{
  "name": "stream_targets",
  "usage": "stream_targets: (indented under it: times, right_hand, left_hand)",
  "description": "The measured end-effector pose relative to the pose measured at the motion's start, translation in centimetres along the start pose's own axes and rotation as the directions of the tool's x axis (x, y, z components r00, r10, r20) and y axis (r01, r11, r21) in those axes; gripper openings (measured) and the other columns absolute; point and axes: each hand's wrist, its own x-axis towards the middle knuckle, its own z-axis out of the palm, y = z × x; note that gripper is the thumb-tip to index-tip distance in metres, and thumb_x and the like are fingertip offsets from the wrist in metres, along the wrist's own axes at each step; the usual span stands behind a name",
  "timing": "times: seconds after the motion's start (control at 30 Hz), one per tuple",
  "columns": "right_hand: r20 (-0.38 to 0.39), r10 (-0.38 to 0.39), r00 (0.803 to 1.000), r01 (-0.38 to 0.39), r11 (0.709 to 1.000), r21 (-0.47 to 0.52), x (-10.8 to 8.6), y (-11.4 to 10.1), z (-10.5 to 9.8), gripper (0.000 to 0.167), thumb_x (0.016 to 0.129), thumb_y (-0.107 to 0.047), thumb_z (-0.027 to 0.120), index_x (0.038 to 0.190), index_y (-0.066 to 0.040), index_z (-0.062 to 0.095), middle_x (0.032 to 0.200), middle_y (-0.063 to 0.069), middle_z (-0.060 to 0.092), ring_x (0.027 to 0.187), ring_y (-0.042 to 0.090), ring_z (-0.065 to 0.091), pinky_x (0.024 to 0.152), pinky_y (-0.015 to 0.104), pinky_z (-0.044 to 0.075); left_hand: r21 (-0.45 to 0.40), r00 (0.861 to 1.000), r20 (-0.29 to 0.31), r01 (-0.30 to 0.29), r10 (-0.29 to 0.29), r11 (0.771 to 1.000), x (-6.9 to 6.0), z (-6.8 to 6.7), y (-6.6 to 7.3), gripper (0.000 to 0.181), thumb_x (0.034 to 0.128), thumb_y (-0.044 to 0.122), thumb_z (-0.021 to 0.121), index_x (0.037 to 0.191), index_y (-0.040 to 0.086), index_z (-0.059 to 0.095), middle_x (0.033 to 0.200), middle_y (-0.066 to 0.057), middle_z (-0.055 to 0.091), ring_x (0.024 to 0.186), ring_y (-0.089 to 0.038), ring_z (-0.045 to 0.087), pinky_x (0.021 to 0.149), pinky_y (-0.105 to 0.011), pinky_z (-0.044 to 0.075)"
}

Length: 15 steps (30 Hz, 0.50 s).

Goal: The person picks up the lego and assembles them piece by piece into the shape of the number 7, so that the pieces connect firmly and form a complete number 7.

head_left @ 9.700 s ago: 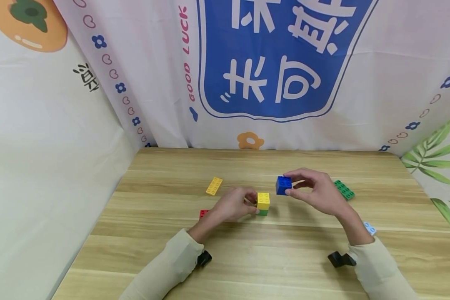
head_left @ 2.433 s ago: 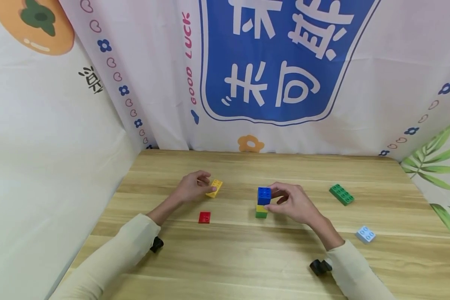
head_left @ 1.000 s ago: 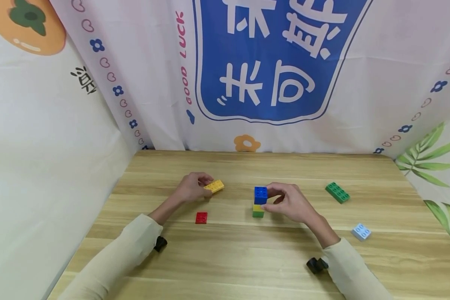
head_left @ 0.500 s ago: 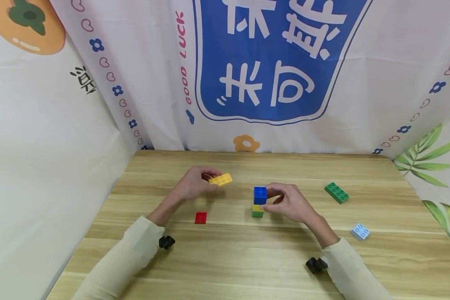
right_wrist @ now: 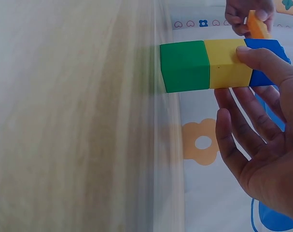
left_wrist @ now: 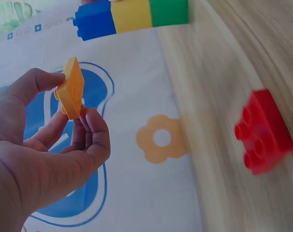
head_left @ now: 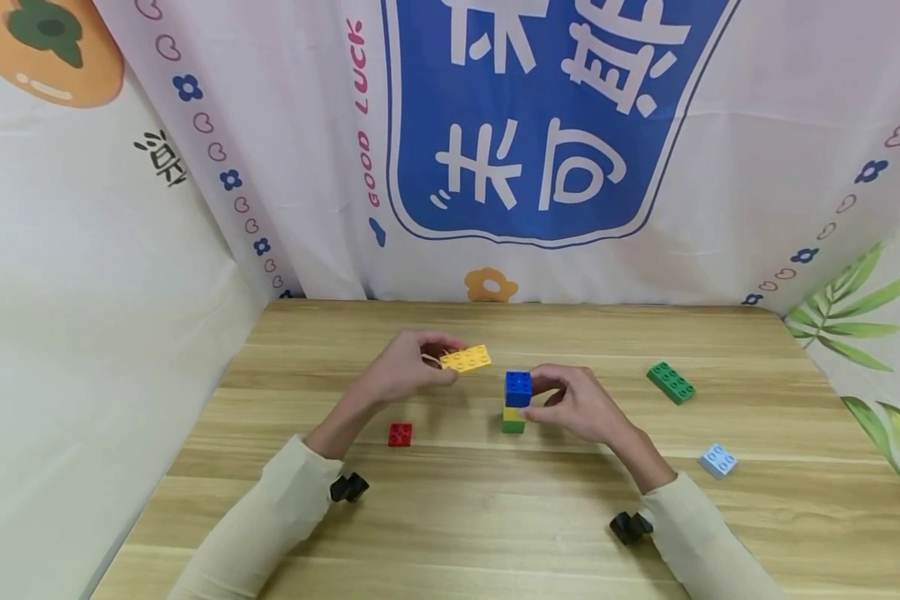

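Observation:
My left hand (head_left: 405, 368) pinches a flat orange-yellow building brick (head_left: 465, 359) between thumb and fingers. It is raised above the table, just left of a three-brick tower. My right hand (head_left: 583, 405) grips that tower from the right, its thumb against the yellow brick (right_wrist: 228, 63) near the join with the blue one. From the top down, the tower has a blue brick (head_left: 518, 388), the yellow one and a green brick (right_wrist: 185, 66). The tower stands upright on the table, and the flat brick is apart from it.
A thin red brick (head_left: 400, 435) lies on the wooden table (head_left: 480, 517) left of the tower. Over on the right lie a long dark green brick (head_left: 671, 382) and a light blue brick (head_left: 718, 460). A printed cloth (head_left: 330, 208) hangs behind the table.
My right hand's blue brick, held apart earlier, now sits on the tower. My left hand has left the tower, picked up the flat orange-yellow brick and carried it rightward.

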Motion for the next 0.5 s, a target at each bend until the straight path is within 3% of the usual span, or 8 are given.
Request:
stream_targets:
  times: [0.17, 0.5]
  right_hand:
    - [0.01, 0.001, 1.0, -0.001, 1.0, -0.002, 0.0, -0.1, -0.1, 0.036, 0.092, -0.025, 0.088, 0.123, -0.012, 0.076, 0.116, 0.009, 0.081, 0.107, 0.028, 0.078, 0.082, 0.028, 0.063]
    - [0.013, -0.001, 1.0, 0.001, 1.0, 0.0, 0.1, 0.0, 0.0, 0.036, 0.092, -0.024, 0.088, 0.124, -0.014, 0.076, 0.117, 0.007, 0.081, 0.107, 0.025, 0.078, 0.083, 0.03, 0.064]
  left_hand:
    - [-0.003, 0.999, 0.016, -0.028, 0.028, 1.0, -0.2, 0.7, 1.3, 0.043, 0.0887, 0.005, 0.08, 0.131, 0.006, 0.074, 0.123, -0.012, 0.075, 0.101, -0.023, 0.066, 0.084, -0.028, 0.059]
    - [-0.028, 0.997, 0.056, -0.053, 0.054, 0.998, -0.2, 2.0, 2.6, 0.041, 0.089, 0.004, 0.081, 0.129, 0.008, 0.076, 0.122, -0.01, 0.075, 0.099, -0.022, 0.066, 0.084, -0.028, 0.06]
